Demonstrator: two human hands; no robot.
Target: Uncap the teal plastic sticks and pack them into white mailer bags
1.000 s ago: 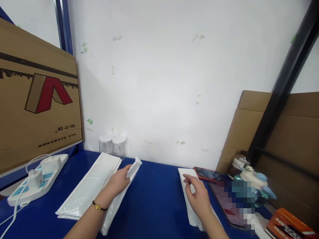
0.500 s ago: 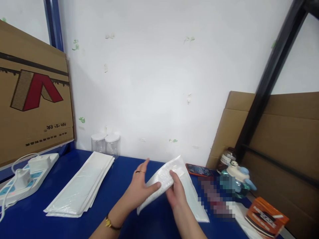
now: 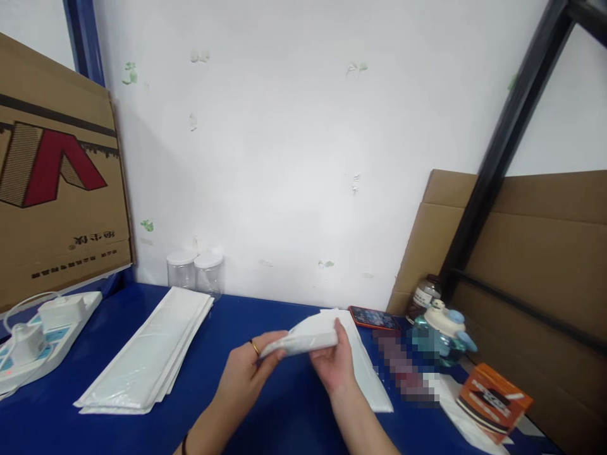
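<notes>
Both my hands hold a soft, folded white pad (image 3: 308, 342) with a shiny plastic-like surface, up above the blue table. My left hand (image 3: 249, 370) pinches its left end between thumb and fingers. The other end lies in my right hand (image 3: 336, 360), thumb over the top edge and fingers underneath. Behind my right hand another flat white pad (image 3: 370, 382) lies on the table. Off to the left is a stack of several long, flat white pads (image 3: 142, 357), slightly fanned out.
On the blue table (image 3: 265, 309) stand two clear jars (image 3: 208, 275) with white lids. A power strip (image 3: 71, 338) with plugs is at left. To the right are a phone (image 3: 374, 318), a brown bottle (image 3: 423, 297), a teal drinking bottle (image 3: 436, 341) and an orange box (image 3: 493, 404). Cardboard flanks both sides.
My left hand has gone from spread fingers to pinching the pad's left end. The pad has tipped flatter and lower, looking more folded. The view has shifted slightly.
</notes>
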